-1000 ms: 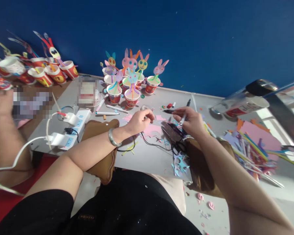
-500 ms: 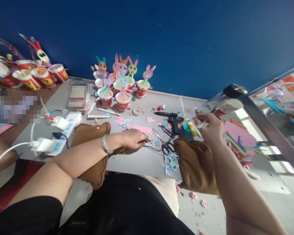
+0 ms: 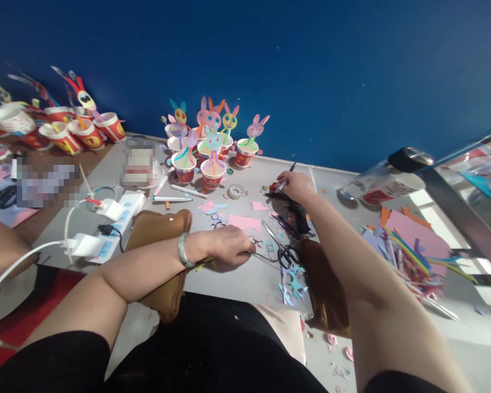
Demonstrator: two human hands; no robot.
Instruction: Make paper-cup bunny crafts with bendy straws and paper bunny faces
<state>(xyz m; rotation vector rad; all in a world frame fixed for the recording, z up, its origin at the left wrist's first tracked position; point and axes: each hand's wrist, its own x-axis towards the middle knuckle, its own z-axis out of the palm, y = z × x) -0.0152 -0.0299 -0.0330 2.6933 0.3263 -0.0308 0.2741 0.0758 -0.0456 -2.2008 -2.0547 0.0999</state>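
Note:
My left hand [image 3: 232,245] is closed in a pinch low over the table, beside a pink paper strip [image 3: 244,222]. What sits between its fingertips is too small to make out. My right hand [image 3: 297,188] is closed around a slim pen whose dark end [image 3: 293,166] sticks up past the knuckles. Its fingertips are by a small red piece [image 3: 274,186] and the tip of a black marker [image 3: 270,195]. Under the right forearm lies a black glue gun [image 3: 300,218], partly hidden. Black-handled scissors [image 3: 288,255] rest between the hands, near blue paper cut-outs [image 3: 293,284].
Paper cups with rabbit figures [image 3: 213,173] stand at the back, near a tape roll [image 3: 235,191] and markers [image 3: 172,199]. Left are a power strip [image 3: 125,218] and another person's arm [image 3: 8,240]. A clear bottle [image 3: 382,177] and coloured paper [image 3: 417,234] are right.
My right hand has moved left and away from me, from beside the bottle to the black marker. My left hand keeps its pinch in nearly the same spot. The view has shifted slightly.

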